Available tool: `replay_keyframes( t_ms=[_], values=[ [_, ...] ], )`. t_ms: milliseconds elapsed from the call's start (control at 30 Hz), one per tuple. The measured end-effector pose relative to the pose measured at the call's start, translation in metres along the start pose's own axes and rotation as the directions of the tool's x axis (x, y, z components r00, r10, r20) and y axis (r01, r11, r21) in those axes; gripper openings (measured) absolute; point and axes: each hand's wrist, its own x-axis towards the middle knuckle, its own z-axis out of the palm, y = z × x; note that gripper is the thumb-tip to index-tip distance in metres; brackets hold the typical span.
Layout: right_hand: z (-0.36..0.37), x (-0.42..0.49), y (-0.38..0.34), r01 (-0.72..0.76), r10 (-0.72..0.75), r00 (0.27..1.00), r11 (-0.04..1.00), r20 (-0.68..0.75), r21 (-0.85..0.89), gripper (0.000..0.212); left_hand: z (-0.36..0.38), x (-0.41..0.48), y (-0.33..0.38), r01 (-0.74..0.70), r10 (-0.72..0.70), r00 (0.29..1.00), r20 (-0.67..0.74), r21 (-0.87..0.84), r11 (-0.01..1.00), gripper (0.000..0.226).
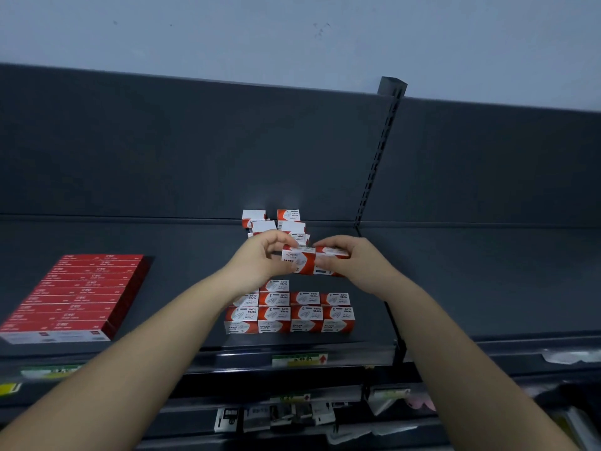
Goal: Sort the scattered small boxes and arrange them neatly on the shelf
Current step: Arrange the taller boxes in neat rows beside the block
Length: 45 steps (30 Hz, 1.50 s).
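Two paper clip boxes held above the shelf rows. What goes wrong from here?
1. The held boxes sit side by side between the left grip and the right grip; the pair may fold at the seam and drop onto the front rows.
2. The loose pile right behind may get knocked further askew.

Small red-and-white paper-clip boxes (306, 317) of smooth printed card sit on a dark grey shelf (182, 242) of matt, seemingly painted metal; the flat red cartons (84, 288) show a slight sheen.
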Motion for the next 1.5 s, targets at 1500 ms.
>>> replay_keyframes(
  t_ms=[1500],
  values=[
    [0.048,-0.014,0.054,0.137,-0.038,0.985,0.77,0.169,-0.623,0.062,0.005,-0.023,-0.059,-0.099,0.027,0.994,0.105,0.772,0.628,0.054]
  ],
)
